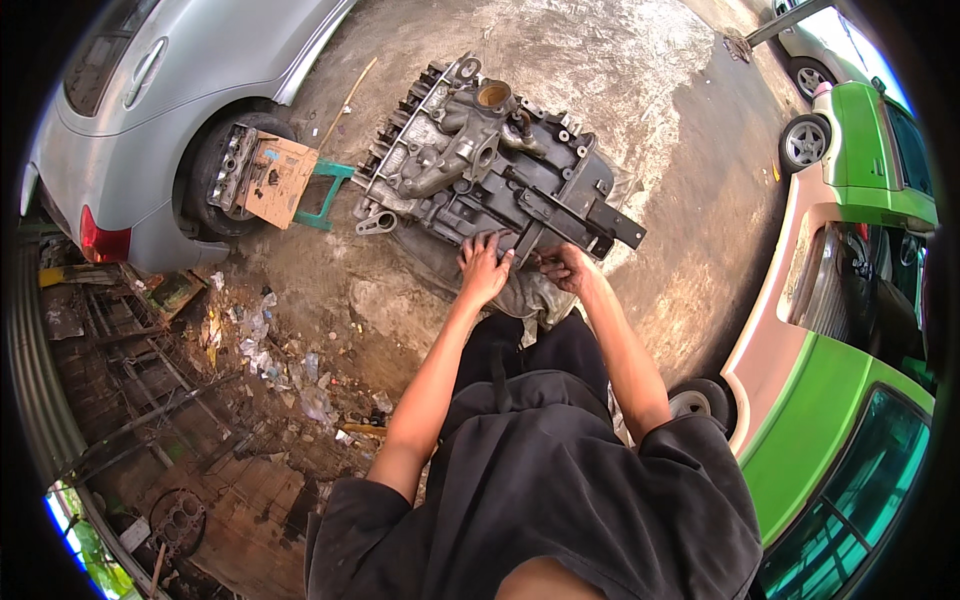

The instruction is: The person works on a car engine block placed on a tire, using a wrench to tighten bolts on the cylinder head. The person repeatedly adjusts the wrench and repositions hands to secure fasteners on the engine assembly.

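Observation:
A car engine (440, 212) lies on its side before me, with a grey cloth (530, 300) bunched under its near edge. A cast metal manifold (450, 160) stands up from its upper left part. Across its right side runs a dark metal bracket (570, 222). My left hand (484, 268) rests on the engine's near edge, fingers spread and holding nothing. Just right of it, my right hand (568, 268) has its fingers curled in below the bracket. Whatever those fingers pinch is too small and dark to make out.
At the left, a green stool (325, 195) stands beside a board (281, 182) and a metal engine part (236, 165), near a silver car (215, 60). Litter (260, 335) covers the lower left ground. A green and pink vehicle (785, 375) stands right.

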Motion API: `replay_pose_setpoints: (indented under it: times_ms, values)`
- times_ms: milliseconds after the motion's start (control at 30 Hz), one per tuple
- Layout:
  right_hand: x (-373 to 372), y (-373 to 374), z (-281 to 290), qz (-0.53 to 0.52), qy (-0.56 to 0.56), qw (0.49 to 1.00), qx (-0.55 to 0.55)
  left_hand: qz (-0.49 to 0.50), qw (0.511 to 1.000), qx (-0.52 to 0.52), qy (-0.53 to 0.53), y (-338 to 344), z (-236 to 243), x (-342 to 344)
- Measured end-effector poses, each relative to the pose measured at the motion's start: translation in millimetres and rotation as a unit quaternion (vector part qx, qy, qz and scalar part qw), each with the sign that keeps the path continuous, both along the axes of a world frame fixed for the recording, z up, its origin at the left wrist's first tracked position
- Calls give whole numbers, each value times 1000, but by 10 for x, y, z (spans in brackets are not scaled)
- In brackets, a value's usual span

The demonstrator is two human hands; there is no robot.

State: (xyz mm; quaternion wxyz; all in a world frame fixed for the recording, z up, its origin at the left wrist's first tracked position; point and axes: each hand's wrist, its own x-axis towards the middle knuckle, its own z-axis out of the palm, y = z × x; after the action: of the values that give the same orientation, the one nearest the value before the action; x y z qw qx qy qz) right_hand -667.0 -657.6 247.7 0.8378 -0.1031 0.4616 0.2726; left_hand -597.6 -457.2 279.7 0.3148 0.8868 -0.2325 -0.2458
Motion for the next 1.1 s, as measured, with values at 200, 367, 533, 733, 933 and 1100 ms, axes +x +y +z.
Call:
replay_pose_setpoints:
  times_ms: [200, 367, 533, 733, 933, 1100]
  values:
    - [-4, 221, 78, 16, -23, 986, -166, 56, 995, 30, -77, -296, -152, 178]
    - [-29, 283, 90, 14, -49, 978, -203, 63, 988, 4, -142, -349, -137, 184]
    - [-76, 727, -43, 165, -59, 921, -349, 107, 980, -53, -159, -381, -59, 124]
    - [-220, 1211, 72, 178, -103, 741, -639, 107, 986, -38, -126, -387, -38, 154]
    - [-274, 1354, -9, 114, -78, 717, -683, 99, 985, -40, -138, -378, -55, 150]
    - [-368, 1356, -160, 12, -111, 677, -727, 103, 980, -49, -162, -380, -102, 155]
